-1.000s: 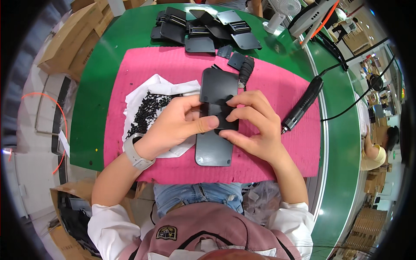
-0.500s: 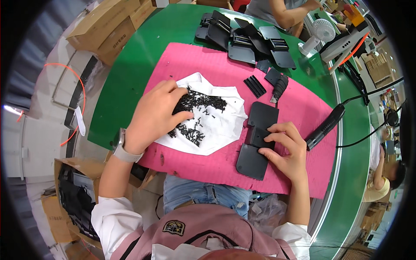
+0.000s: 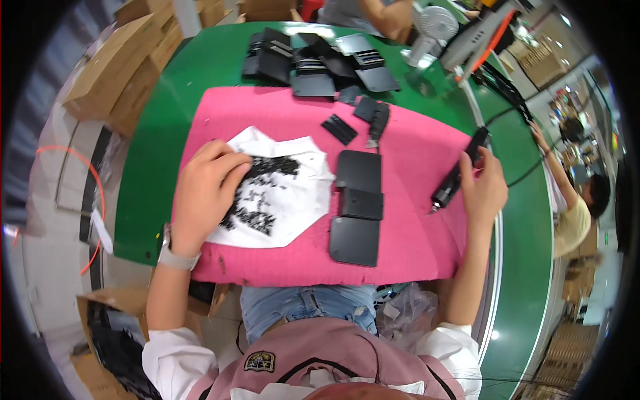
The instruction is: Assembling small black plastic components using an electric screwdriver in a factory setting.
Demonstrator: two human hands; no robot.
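My right hand [image 3: 484,189] has its thumb and fingers around a black electric screwdriver [image 3: 451,185], its bit pointing down and left over the pink mat. At the left, my left hand [image 3: 208,190] is closed, fingertips drawn together at the edge of a pile of small black screws [image 3: 277,166]. Whatever those fingertips pinch is hidden. Under the screws spreads a crumpled white cloth [image 3: 300,210]. Between my hands lies a flat black plastic part [image 3: 360,170] with a raised middle section, touched by neither hand.
A pink mat [image 3: 413,247] covers part of the green table [image 3: 150,167]. Stacked black plastic parts [image 3: 313,83] stand at the back, near a small white fan [image 3: 437,25]. A black slotted piece [image 3: 339,129] and a black-wrapped tool [image 3: 378,125] lie beyond the part. Other people sit nearby.
My right hand has left the black plastic part and taken hold of the screwdriver at the right. My left hand's fingers have drawn together beside the screws. The whole view has shifted.
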